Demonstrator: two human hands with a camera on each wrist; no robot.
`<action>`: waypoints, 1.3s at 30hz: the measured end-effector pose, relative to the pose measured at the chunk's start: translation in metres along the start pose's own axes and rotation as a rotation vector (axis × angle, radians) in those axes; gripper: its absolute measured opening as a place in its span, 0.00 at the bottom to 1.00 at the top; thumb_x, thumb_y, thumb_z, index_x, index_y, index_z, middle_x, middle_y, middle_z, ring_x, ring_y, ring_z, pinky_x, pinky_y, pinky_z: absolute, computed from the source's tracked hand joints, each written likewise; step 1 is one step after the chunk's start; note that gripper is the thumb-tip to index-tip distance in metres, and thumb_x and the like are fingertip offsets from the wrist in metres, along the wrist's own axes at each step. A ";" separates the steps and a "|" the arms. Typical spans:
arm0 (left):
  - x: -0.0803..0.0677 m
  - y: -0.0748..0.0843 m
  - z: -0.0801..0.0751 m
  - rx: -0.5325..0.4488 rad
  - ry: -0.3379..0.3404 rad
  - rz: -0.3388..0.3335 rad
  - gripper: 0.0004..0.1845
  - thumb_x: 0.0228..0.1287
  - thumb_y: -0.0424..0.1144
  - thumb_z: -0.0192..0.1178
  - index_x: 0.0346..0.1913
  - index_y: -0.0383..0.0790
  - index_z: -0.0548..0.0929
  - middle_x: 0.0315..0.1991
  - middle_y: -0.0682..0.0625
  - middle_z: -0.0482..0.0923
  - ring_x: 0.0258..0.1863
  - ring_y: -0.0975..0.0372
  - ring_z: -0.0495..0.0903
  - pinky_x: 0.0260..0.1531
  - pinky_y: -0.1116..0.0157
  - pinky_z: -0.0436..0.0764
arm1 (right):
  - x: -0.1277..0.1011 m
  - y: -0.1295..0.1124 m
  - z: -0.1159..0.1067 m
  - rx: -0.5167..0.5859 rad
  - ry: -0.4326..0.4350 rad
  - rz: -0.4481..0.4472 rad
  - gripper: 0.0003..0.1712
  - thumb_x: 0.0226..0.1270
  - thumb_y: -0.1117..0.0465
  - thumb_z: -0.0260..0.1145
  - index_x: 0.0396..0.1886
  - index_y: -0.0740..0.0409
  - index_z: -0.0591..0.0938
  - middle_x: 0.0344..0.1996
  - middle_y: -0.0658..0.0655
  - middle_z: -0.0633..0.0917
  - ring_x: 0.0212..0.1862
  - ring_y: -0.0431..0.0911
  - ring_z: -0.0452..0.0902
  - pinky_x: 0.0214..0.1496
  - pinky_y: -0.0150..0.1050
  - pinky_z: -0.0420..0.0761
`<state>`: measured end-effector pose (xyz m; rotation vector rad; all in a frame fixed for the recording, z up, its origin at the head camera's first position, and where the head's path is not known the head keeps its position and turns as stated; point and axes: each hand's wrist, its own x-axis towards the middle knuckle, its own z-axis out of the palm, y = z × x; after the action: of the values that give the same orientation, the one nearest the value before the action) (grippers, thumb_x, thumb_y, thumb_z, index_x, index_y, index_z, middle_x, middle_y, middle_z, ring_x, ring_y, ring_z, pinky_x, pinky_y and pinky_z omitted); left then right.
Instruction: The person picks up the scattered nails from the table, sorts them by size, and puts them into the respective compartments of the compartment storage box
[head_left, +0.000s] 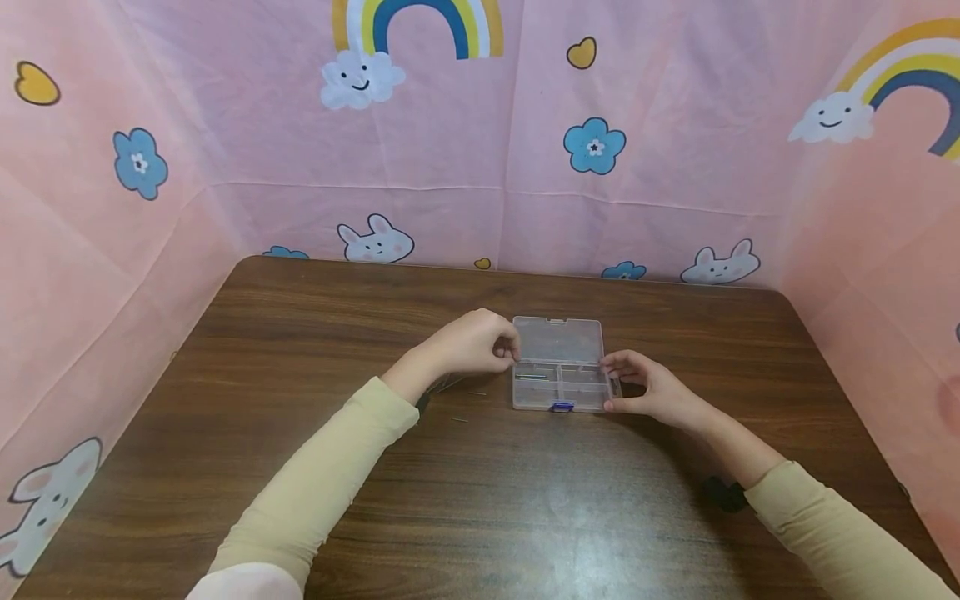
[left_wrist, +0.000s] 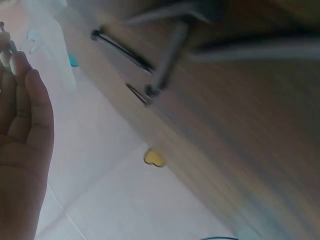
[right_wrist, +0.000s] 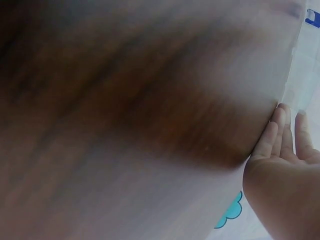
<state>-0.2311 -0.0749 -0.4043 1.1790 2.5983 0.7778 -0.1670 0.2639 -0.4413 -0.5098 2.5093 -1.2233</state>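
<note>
The clear compartment box (head_left: 558, 367) sits open on the wooden table (head_left: 315, 333), right between both hands. The left hand (head_left: 472, 342) curls its fingertips together at the box's left edge, pinching something too small to make out, while the right hand (head_left: 648, 387) clasps the right edge between thumb and fingers. Thin metal pins (head_left: 468, 406) lie loose just left of the box.
</note>
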 end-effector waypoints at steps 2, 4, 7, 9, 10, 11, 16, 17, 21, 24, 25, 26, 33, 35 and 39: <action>0.005 0.004 0.002 0.000 -0.003 0.011 0.05 0.65 0.29 0.67 0.36 0.42 0.90 0.32 0.55 0.87 0.31 0.67 0.75 0.35 0.72 0.76 | 0.000 0.000 0.000 0.001 -0.002 0.004 0.35 0.66 0.63 0.78 0.69 0.65 0.75 0.63 0.66 0.81 0.66 0.61 0.77 0.73 0.53 0.76; 0.009 0.007 0.004 0.002 -0.007 0.021 0.05 0.66 0.30 0.67 0.37 0.42 0.91 0.34 0.54 0.88 0.31 0.67 0.75 0.35 0.72 0.77 | 0.000 0.000 0.000 0.003 -0.002 0.009 0.35 0.66 0.63 0.78 0.69 0.65 0.74 0.63 0.66 0.81 0.66 0.61 0.77 0.74 0.59 0.75; 0.014 0.011 0.007 0.005 -0.017 0.028 0.05 0.66 0.30 0.67 0.37 0.41 0.91 0.34 0.54 0.88 0.31 0.67 0.76 0.34 0.73 0.76 | 0.000 -0.001 0.000 -0.001 0.001 0.010 0.35 0.66 0.63 0.78 0.69 0.65 0.74 0.63 0.66 0.81 0.66 0.61 0.77 0.74 0.62 0.74; 0.017 0.013 0.010 0.018 -0.023 0.029 0.05 0.66 0.30 0.67 0.37 0.41 0.91 0.34 0.53 0.88 0.31 0.67 0.76 0.34 0.74 0.75 | 0.001 -0.001 0.000 -0.002 0.003 0.015 0.35 0.65 0.63 0.79 0.69 0.65 0.74 0.63 0.66 0.81 0.66 0.61 0.76 0.74 0.61 0.74; 0.018 0.014 0.011 0.023 -0.027 0.028 0.05 0.66 0.30 0.67 0.37 0.41 0.91 0.34 0.53 0.88 0.31 0.67 0.76 0.34 0.74 0.75 | 0.001 -0.001 0.000 -0.002 0.005 0.018 0.35 0.65 0.63 0.79 0.69 0.64 0.75 0.62 0.66 0.81 0.66 0.61 0.76 0.74 0.61 0.74; 0.019 0.014 0.012 0.032 -0.031 0.026 0.06 0.66 0.30 0.66 0.37 0.41 0.91 0.33 0.53 0.88 0.31 0.67 0.76 0.34 0.74 0.75 | 0.001 -0.001 0.000 -0.004 0.004 0.017 0.35 0.66 0.63 0.79 0.69 0.64 0.74 0.63 0.66 0.81 0.66 0.61 0.76 0.74 0.60 0.75; 0.022 0.016 0.018 0.068 -0.047 0.019 0.08 0.66 0.28 0.65 0.37 0.42 0.92 0.35 0.53 0.90 0.32 0.67 0.77 0.45 0.66 0.85 | 0.002 -0.002 0.000 -0.007 0.000 0.018 0.35 0.66 0.63 0.79 0.69 0.64 0.75 0.63 0.66 0.81 0.66 0.61 0.76 0.74 0.60 0.74; 0.022 0.016 0.019 0.077 -0.050 0.017 0.08 0.66 0.28 0.65 0.37 0.43 0.92 0.35 0.53 0.90 0.32 0.67 0.78 0.53 0.62 0.85 | 0.002 -0.001 0.000 -0.010 -0.001 0.015 0.35 0.66 0.62 0.78 0.69 0.65 0.75 0.63 0.66 0.81 0.66 0.61 0.76 0.74 0.60 0.74; 0.022 0.017 0.024 0.103 -0.059 0.014 0.08 0.67 0.28 0.65 0.38 0.43 0.92 0.36 0.53 0.90 0.32 0.67 0.80 0.57 0.60 0.85 | 0.002 0.000 0.000 -0.014 0.002 0.017 0.35 0.66 0.62 0.79 0.69 0.64 0.75 0.62 0.66 0.81 0.66 0.61 0.76 0.74 0.60 0.74; 0.022 0.018 0.026 0.119 -0.058 0.015 0.08 0.68 0.28 0.65 0.39 0.43 0.92 0.37 0.53 0.91 0.33 0.66 0.80 0.44 0.66 0.84 | 0.001 0.000 0.000 -0.010 0.002 0.019 0.35 0.66 0.62 0.78 0.69 0.64 0.75 0.63 0.66 0.81 0.66 0.61 0.76 0.74 0.62 0.73; 0.022 0.018 0.026 0.124 -0.057 0.015 0.08 0.67 0.28 0.65 0.39 0.43 0.92 0.38 0.53 0.91 0.33 0.66 0.80 0.41 0.67 0.83 | 0.001 0.000 0.000 -0.008 0.002 0.019 0.35 0.66 0.62 0.78 0.69 0.65 0.74 0.63 0.66 0.81 0.66 0.62 0.76 0.74 0.63 0.73; 0.022 0.018 0.027 0.128 -0.054 0.015 0.08 0.67 0.28 0.65 0.39 0.43 0.92 0.38 0.53 0.91 0.33 0.66 0.80 0.40 0.68 0.83 | 0.001 0.000 0.000 -0.008 0.003 0.019 0.35 0.66 0.62 0.78 0.69 0.64 0.74 0.63 0.66 0.81 0.66 0.62 0.76 0.74 0.64 0.73; 0.021 0.020 0.030 0.160 -0.050 0.016 0.09 0.67 0.28 0.64 0.39 0.43 0.92 0.38 0.53 0.91 0.32 0.66 0.80 0.38 0.68 0.82 | 0.001 0.002 -0.001 -0.009 0.002 0.012 0.35 0.66 0.63 0.78 0.69 0.65 0.74 0.63 0.66 0.81 0.66 0.61 0.77 0.73 0.61 0.74; 0.020 0.020 0.029 0.158 -0.051 0.018 0.09 0.67 0.28 0.65 0.39 0.43 0.92 0.39 0.53 0.91 0.33 0.66 0.81 0.38 0.68 0.82 | 0.001 0.001 -0.001 -0.005 0.002 0.015 0.35 0.66 0.63 0.78 0.69 0.65 0.74 0.63 0.66 0.81 0.66 0.61 0.77 0.74 0.61 0.74; 0.019 0.018 0.026 0.159 -0.050 0.025 0.08 0.68 0.29 0.66 0.39 0.44 0.92 0.39 0.54 0.91 0.36 0.65 0.83 0.42 0.67 0.84 | 0.001 0.001 -0.001 0.001 0.003 0.014 0.35 0.66 0.62 0.78 0.69 0.65 0.74 0.63 0.66 0.81 0.66 0.61 0.76 0.74 0.61 0.74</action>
<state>-0.2222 -0.0412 -0.4158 1.2587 2.6498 0.5471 -0.1687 0.2646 -0.4417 -0.4895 2.5100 -1.2211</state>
